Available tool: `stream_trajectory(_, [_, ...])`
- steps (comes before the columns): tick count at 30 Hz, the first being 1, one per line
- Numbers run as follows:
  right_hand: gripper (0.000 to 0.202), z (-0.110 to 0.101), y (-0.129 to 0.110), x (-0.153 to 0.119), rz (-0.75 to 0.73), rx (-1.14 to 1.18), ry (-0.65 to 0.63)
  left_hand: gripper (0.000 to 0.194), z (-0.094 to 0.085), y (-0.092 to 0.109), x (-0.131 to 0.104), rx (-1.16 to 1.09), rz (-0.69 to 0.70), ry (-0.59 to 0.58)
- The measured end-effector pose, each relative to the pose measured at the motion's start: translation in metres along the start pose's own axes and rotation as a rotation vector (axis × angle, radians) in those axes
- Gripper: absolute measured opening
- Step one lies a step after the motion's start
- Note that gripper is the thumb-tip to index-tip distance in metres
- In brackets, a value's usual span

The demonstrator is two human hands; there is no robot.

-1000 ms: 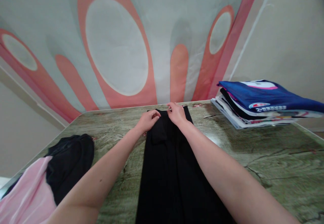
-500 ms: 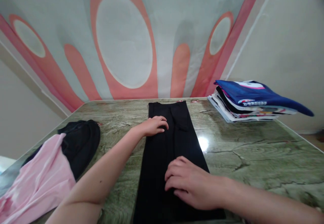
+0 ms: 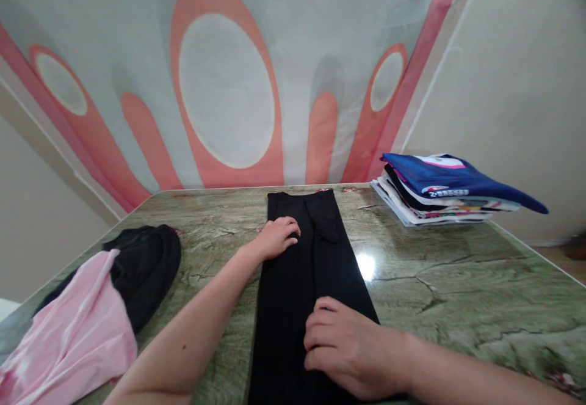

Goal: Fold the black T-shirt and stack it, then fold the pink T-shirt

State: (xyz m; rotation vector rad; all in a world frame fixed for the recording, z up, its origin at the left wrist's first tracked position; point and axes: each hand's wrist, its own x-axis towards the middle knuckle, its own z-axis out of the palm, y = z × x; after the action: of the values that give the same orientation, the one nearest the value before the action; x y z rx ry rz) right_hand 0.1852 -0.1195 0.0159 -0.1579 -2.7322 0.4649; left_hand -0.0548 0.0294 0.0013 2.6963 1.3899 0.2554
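A pair of black trousers lies lengthwise on the table, with its waistband at the far end and its lower part running out of view at the bottom. On its upper left part rests my left hand, palm down, fingers loosely bent and a little apart, gripping nothing that I can see. Lower down, my right hand is over the trousers with its fingers curled together on the cloth. Its thumb and fingertips are mostly hidden. A loose fold of black cloth lies near the waistband.
A stack of folded clothes stands at the back right, a blue garment on top hanging out sideways. On the left lie a pink garment and a black garment. The table has a wood-like, glossy surface against a patterned wall.
My right hand has moved slightly toward me and its fingers have curled in closer on the cloth. My left hand stays at the same spot on the trousers. The camera view has tilted up slightly.
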Motion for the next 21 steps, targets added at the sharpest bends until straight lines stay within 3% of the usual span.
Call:
stream_trajectory(3, [0.019, 0.001, 0.001, -0.001, -0.01, 0.058, -0.035, 0.02, 0.003, 0.006, -0.001, 0.02, -0.009, 0.046])
stream_trajectory(6, [0.017, 0.003, 0.001, 0.001, 0.03, 0.087, 0.002, 0.04, 0.007, 0.009, 0.0, -0.038, -0.01, 0.085])
stream_trajectory(9, [0.015, 0.006, 0.0, 0.003, 0.003, 0.1, 0.016, 0.061, 0.012, 0.008, 0.001, -0.095, -0.039, -0.014])
stream_trajectory(12, [0.015, 0.006, 0.003, 0.002, 0.0, 0.11, 0.06, 0.068, 0.015, 0.006, 0.002, -0.139, -0.047, -0.082])
stream_trajectory(14, [0.019, 0.004, 0.009, 0.0, 0.085, 0.082, 0.141, 0.063, 0.013, 0.006, 0.004, -0.185, -0.05, 0.021])
stream_trajectory(18, [0.025, 0.0, 0.032, -0.007, 0.369, -0.007, 0.332, 0.03, 0.003, 0.006, 0.007, -0.237, -0.102, 0.294])
stream_trajectory(21, [0.024, 0.0, 0.05, -0.012, 0.482, -0.039, 0.351, 0.022, -0.002, 0.012, 0.007, -0.23, -0.129, 0.333])
